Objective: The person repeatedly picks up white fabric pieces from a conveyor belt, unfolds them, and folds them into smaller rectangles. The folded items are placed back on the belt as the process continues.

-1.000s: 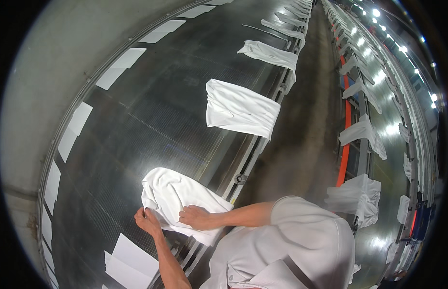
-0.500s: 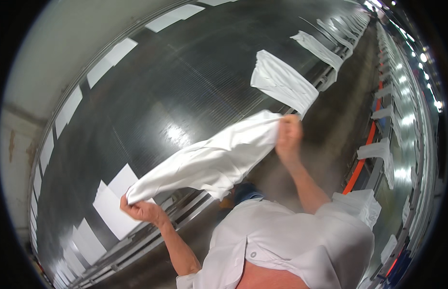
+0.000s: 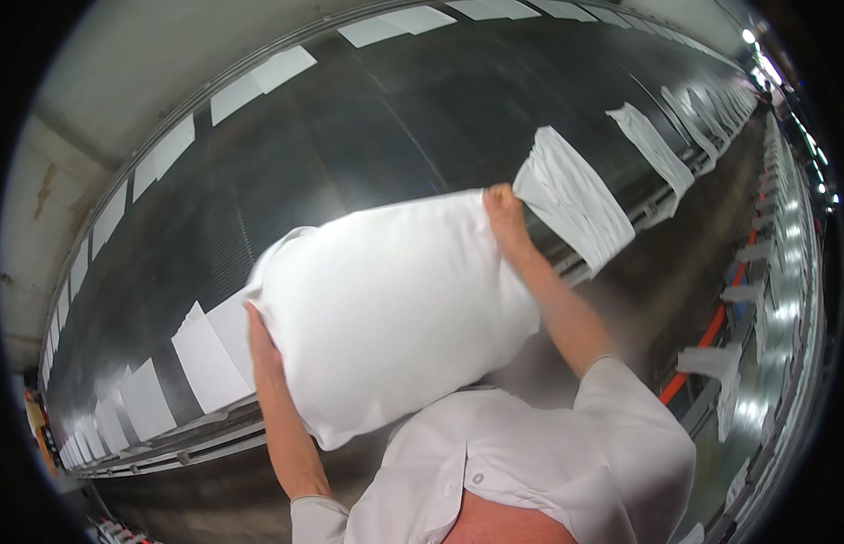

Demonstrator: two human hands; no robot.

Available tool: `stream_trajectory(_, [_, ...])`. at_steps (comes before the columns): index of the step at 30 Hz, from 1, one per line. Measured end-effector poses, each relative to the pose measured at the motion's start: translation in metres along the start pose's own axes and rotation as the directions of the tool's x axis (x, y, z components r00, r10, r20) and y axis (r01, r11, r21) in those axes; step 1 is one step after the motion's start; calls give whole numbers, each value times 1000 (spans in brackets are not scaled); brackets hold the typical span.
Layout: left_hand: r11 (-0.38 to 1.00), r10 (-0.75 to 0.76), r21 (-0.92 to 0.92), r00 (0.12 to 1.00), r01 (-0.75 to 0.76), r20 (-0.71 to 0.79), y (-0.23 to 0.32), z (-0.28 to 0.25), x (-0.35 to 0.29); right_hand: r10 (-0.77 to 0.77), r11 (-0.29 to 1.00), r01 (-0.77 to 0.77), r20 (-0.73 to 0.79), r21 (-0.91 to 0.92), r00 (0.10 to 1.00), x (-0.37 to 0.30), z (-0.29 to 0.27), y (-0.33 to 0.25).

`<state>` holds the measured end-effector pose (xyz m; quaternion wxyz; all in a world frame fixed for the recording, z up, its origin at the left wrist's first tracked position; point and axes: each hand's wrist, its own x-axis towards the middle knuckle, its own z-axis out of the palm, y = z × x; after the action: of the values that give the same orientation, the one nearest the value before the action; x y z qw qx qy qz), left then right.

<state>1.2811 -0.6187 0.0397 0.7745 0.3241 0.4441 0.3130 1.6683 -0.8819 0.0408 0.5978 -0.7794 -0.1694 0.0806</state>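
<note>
A plain white piece of fabric (image 3: pixel 395 313) hangs spread between my two hands, broad and nearly smooth, over the near edge of the long dark table (image 3: pixel 349 136). My left hand (image 3: pixel 263 343) grips its left upper corner, where the cloth bunches; my fingertips there are partly hidden behind it. At the right upper corner my right hand (image 3: pixel 505 216) is closed on the fabric. Just beyond that hand a crumpled white fabric piece (image 3: pixel 576 199) lies over the table's near edge. White flat sheets (image 3: pixel 209 358) lie on the tabletop beside my left hand.
More white fabric pieces (image 3: pixel 653 150) drape over the table edge farther right. White sheets (image 3: pixel 263 82) line the far edge. Across the aisle (image 3: pixel 662 281) to my right, another long table (image 3: pixel 757 390) with an orange rail (image 3: pixel 703 340) also carries white cloths.
The fabric has gone from a narrow, folded strip to a wide, opened panel hanging down toward me. My left hand has risen, and my right hand has moved slightly left and up.
</note>
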Motion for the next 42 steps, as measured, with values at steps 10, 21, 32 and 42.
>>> stream_trajectory(10, [918,-194,349,981,190,-24,-74,-27,-53,540,797,-598,544,-87,642,-23,-40,63])
stream_trajectory(21, [971,-152,166,980,172,-131,-57,-30,-45,498,640,-735,606,225,620,0,-36,41])
stream_trajectory(32, [985,174,75,938,-158,-301,19,-30,-58,345,706,-488,351,514,870,-34,-63,-45])
stream_trajectory(42, [955,296,55,944,-291,-145,51,-25,35,223,592,-370,296,716,929,46,18,-23])
